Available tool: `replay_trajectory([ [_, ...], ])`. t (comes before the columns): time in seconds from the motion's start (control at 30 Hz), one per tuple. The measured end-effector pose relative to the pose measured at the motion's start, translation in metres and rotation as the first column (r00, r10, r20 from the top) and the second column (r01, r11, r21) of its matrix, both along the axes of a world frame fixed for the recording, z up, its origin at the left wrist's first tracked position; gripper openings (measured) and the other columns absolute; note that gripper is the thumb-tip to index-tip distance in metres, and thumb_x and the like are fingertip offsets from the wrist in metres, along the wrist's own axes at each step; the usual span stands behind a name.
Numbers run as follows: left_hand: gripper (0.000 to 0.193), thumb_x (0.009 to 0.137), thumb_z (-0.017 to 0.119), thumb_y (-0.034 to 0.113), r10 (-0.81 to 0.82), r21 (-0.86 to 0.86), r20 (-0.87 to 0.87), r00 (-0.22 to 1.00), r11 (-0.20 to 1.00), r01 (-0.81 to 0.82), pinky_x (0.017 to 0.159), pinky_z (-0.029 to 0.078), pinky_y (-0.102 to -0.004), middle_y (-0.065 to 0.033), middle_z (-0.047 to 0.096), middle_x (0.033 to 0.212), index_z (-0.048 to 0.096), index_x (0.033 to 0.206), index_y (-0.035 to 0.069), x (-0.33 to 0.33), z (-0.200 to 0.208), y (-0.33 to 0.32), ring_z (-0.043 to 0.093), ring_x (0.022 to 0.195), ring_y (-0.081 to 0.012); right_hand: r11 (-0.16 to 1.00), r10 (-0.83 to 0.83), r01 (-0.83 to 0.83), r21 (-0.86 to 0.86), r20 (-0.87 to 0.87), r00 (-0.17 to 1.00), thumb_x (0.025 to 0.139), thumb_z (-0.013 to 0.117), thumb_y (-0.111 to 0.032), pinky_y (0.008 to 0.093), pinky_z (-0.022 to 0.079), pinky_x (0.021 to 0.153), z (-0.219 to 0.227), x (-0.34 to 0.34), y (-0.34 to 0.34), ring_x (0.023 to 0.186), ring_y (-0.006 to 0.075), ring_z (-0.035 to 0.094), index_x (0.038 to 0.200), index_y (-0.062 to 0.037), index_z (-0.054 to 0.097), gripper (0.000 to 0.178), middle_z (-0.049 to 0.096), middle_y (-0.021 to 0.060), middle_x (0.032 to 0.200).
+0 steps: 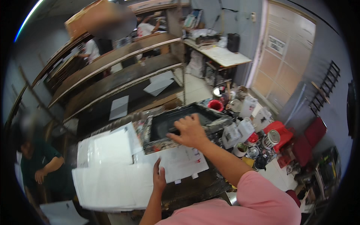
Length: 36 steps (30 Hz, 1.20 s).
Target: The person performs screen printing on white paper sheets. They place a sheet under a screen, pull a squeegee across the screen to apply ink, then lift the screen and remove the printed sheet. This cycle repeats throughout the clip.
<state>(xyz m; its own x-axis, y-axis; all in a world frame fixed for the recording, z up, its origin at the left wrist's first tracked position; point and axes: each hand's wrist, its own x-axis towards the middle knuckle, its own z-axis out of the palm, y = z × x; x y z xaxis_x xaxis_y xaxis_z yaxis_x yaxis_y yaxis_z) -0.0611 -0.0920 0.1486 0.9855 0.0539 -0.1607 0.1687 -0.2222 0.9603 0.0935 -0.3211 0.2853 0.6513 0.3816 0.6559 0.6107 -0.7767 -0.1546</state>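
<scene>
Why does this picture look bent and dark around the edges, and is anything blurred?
In the head view, the fisheye lens bends straight edges, as on the shelves, and leaves dark corners; also there, soft smudges blur patches at upper and far left, while the right hand looks fairly clear.

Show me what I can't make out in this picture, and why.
All in the head view:
What is under the palm of the right hand: the hand hides it.
Whether the white paper continues beneath the dark frame: the frame covers it.
The red container's contents: too small.
The lower-left sheet's full shape: cut by the bottom edge.
</scene>
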Motion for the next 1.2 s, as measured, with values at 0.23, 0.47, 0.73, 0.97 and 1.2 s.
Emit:
replay_trajectory([
  [0.23, 0.098, 0.105, 0.040, 0.072, 0.148, 0.904, -0.259, 0.955, 0.385, 0.186, 0.124, -0.012, -0.0747, -0.0329, 0.005, 0.178, 0.024, 0.172, 0.003, -0.048, -0.141, 0.016, -0.006, 0.166, -0.0488, 0.999, -0.032, 0.034, 0.028, -0.077, 0.997, 0.096, 0.061, -0.070, 0.0544, 0.036, 0.107, 0.020, 0.047, 0.000, 0.094, 0.0324, 0.064, 0.089, -0.0041, 0.071, 0.067, 0.067, 0.0123, 0.088],
  [0.47, 0.100, 0.106, 0.033, 0.076, 0.183, 0.922, -0.329, 0.927, 0.273, 0.273, 0.124, -0.012, -0.0742, -0.0310, 0.001, 0.179, 0.018, 0.173, 0.004, -0.052, -0.165, 0.023, -0.005, 0.167, -0.0458, 0.996, -0.094, 0.093, -0.019, -0.175, 0.980, 0.091, 0.062, -0.073, 0.0563, 0.032, 0.116, 0.020, 0.051, 0.009, 0.101, 0.0344, 0.067, 0.096, -0.0034, 0.077, 0.072, 0.074, 0.0164, 0.096],
  [0.73, 0.108, 0.099, 0.041, 0.083, 0.105, 0.909, -0.165, 0.981, 0.402, 0.109, 0.123, -0.013, -0.0757, -0.0352, 0.010, 0.176, 0.031, 0.169, 0.001, -0.063, -0.165, 0.052, -0.001, 0.166, -0.0480, 0.999, -0.037, 0.039, 0.014, -0.093, 0.995, 0.093, 0.065, -0.070, 0.0581, 0.044, 0.101, 0.030, 0.043, 0.012, 0.092, 0.0355, 0.072, 0.094, -0.0068, 0.078, 0.065, 0.074, 0.0153, 0.086],
  [0.97, 0.115, 0.095, 0.039, 0.089, 0.163, 0.785, 0.092, 0.982, 0.595, -0.173, 0.122, -0.016, -0.0759, -0.0366, 0.008, 0.176, 0.034, 0.168, 0.000, -0.063, -0.139, 0.046, -0.005, 0.166, -0.0474, 0.984, -0.105, 0.101, -0.144, -0.021, 0.994, 0.100, 0.063, -0.060, 0.0491, 0.040, 0.092, 0.025, 0.026, 0.006, 0.091, 0.0342, 0.068, 0.087, -0.0070, 0.072, 0.056, 0.073, 0.0142, 0.088],
  [1.2, 0.122, 0.094, 0.038, 0.090, 0.155, 0.863, 0.019, 0.988, 0.497, -0.095, 0.121, -0.018, -0.0764, -0.0249, 0.023, 0.178, 0.031, 0.166, -0.008, -0.057, -0.154, 0.054, -0.001, 0.168, -0.0422, 0.983, -0.096, 0.096, -0.154, 0.002, 0.995, 0.101, 0.064, -0.056, 0.0493, 0.040, 0.092, 0.032, 0.027, 0.015, 0.092, 0.0357, 0.067, 0.088, -0.0053, 0.072, 0.053, 0.073, 0.0156, 0.090],
])
